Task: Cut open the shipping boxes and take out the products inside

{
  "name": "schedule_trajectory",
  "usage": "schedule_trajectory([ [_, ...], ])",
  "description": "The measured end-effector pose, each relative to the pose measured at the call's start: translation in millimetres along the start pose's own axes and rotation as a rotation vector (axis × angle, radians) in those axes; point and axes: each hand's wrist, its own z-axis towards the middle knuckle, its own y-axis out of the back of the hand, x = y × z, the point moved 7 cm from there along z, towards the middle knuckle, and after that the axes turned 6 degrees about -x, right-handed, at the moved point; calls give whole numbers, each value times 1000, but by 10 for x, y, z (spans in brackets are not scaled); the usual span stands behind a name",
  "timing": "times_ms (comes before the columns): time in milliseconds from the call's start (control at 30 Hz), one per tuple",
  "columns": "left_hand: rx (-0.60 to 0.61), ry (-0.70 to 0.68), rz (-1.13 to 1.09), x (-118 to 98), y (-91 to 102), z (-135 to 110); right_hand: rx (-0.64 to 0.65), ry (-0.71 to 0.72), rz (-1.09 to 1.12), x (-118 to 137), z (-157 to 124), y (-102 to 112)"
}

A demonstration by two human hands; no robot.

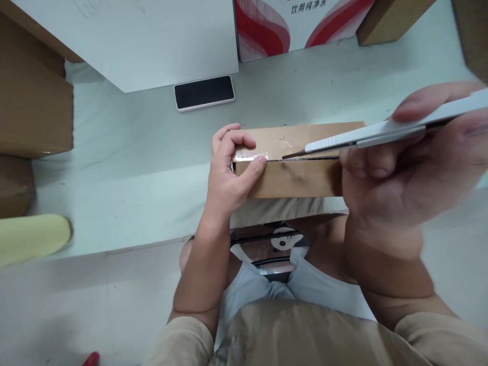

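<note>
A small brown cardboard box (297, 180) sits at the near edge of the table, with shiny clear tape along its top seam. My left hand (231, 170) grips its left end, thumb on the front face and fingers curled over the top. In my right hand (404, 162) is a white utility knife (381, 132), held with its handle pointing up to the right. The knife's blade tip meets the seam near the middle of the box. The right end of the box is partly hidden behind my right hand.
A phone (205, 93) lies face up beyond the box, against a large white box (171, 46). Behind stands a red and white carton (267, 30). Brown cardboard boxes (34, 96) fill the left side, with a yellow object (34, 236) below them.
</note>
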Motion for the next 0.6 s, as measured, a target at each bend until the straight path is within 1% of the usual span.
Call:
schedule_trajectory([
  [100, 18, 10, -39, 6, -13, -2, 30, -2, 139, -3, -4, -35],
  [333, 18, 7, -109, 33, -6, 6, 76, 79, 308, -63, 16, -67],
  [467, 11, 1, -123, 37, -6, 6, 82, 94, 304, -82, 11, -55],
  [533, 5, 4, -127, 41, -5, 7, 86, 126, 261, -67, -9, -42],
  [600, 3, 6, -123, 45, -3, 8, 20, 174, 172, -40, -32, 28],
])
